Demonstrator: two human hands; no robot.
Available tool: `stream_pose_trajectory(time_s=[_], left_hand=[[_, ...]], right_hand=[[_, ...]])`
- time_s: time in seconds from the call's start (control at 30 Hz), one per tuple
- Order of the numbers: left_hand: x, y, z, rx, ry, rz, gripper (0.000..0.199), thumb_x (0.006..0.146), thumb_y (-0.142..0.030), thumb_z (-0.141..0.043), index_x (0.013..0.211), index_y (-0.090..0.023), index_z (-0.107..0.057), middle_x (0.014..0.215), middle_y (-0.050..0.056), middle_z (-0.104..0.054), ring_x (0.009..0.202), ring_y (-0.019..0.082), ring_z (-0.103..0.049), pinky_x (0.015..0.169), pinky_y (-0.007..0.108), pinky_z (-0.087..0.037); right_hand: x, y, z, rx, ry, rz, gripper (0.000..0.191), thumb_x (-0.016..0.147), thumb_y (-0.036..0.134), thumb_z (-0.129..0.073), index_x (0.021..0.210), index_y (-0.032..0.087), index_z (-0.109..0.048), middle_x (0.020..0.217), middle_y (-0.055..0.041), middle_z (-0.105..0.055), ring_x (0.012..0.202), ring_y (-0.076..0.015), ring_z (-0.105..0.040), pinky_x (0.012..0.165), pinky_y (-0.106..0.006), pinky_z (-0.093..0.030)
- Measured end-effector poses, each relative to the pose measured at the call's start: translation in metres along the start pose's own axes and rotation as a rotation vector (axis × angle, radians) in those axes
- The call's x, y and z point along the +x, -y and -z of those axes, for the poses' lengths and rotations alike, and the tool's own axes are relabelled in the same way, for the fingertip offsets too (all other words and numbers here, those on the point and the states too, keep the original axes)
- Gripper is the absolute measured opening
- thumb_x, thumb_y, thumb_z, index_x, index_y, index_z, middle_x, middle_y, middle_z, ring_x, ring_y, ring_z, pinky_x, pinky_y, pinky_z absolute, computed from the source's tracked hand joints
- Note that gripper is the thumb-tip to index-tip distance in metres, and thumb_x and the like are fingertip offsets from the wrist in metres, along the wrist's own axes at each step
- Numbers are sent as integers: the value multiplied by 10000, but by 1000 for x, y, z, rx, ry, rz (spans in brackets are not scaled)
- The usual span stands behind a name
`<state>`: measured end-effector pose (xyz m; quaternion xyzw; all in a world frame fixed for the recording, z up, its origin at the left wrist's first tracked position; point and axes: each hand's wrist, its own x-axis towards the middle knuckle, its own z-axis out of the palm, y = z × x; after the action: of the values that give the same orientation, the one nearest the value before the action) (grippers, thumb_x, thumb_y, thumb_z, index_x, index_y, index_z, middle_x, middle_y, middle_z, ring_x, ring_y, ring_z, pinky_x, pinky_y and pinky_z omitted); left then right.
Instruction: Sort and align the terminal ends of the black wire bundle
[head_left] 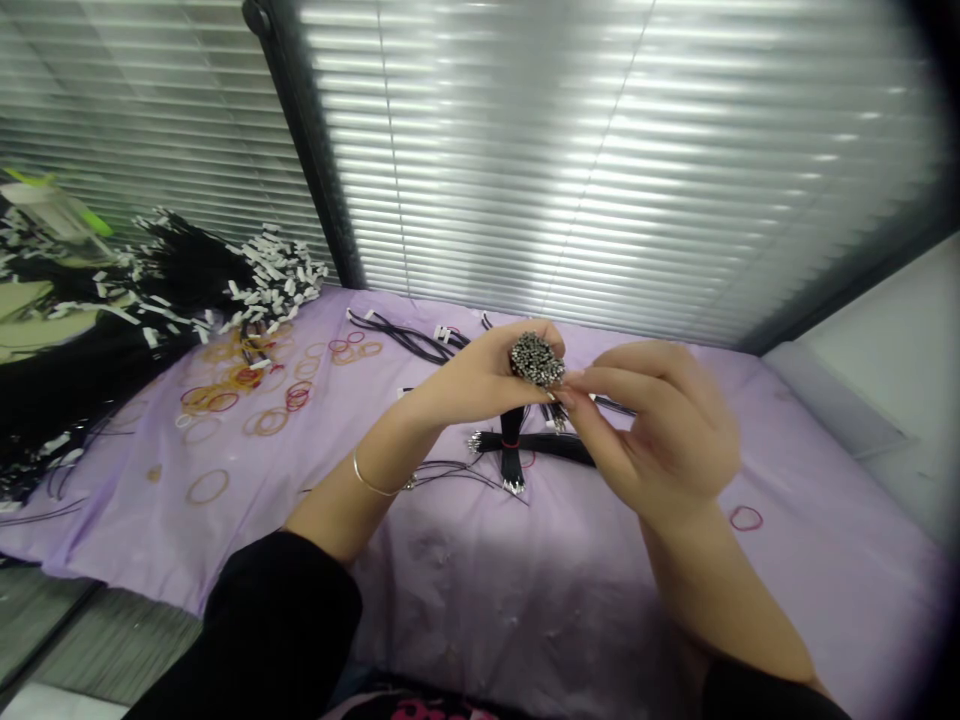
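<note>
Cloth, one: room nearside, blinds at far edge. Left hand: one bundle, gripped. Right hand: pinched, contents unclear.

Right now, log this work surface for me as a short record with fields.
left hand: wrapped around a wire bundle, its metallic-looking ends facing the camera
right hand: thumb and fingertips close together at the bundle's edge; grip unclear
surface: purple sheet
lying near the hands: crossed black bundles, red band at the crossing
left side: loose rubber bands; black wires with white connectors
right side: one pink band
behind: window blinds
</note>
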<state>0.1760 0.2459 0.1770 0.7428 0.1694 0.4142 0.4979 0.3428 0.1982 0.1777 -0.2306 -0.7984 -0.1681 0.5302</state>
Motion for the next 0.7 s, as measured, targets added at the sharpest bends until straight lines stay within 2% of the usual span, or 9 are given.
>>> stream_pose_trajectory(time_s=[0.37,0.7], left_hand=[[1,2,0,10,26,-43,244,678,-139,-725,757,-128,-495,714,-28,-489,656,65,-456,624,216,-396],[1,2,2,-8,32,-20,250,685,-167,-728,765,-132,-494,715,-23,-494,668,77,-469,624,225,-396]], right_hand=[[0,-1,0,-10,14,-18,233,749,48,-684,919,179,-592,819,-35,-611,724,-138,-575,608,-290,-478],[-1,0,-1,13,14,-64,232,736,40,-689,896,177,-592,811,-27,-612,720,-130,-566,612,-286,-470]])
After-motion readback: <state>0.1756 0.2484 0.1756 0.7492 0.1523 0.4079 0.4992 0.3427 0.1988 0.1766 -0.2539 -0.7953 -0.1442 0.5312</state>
